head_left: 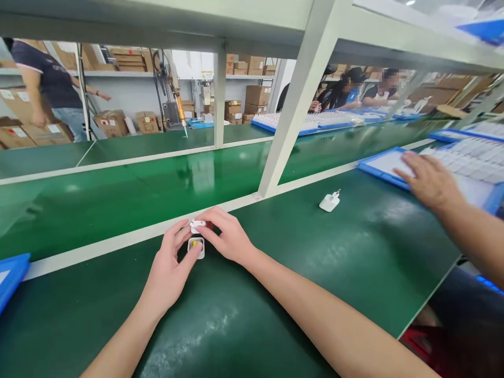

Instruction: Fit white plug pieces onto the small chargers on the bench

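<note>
Small white piece (197,226) pinched just above white case (196,254)

Right hand (227,236) with fingers together, clamped on the piece; left hand (169,268) with fingers closed around the case, held over the green desk (346,252). Risk judged from so narrow a fingertip grip: possible slip of the piece, then a fall onto the desk. Also a possible tilt of the case, with its yellow inside. White plug (329,201) lying apart; co-worker's hand (429,181) resting on blue tray (384,167).

A blue tray (378,172) on the green bench (354,236) — cardboard cartons (254,65) beyond.
</note>
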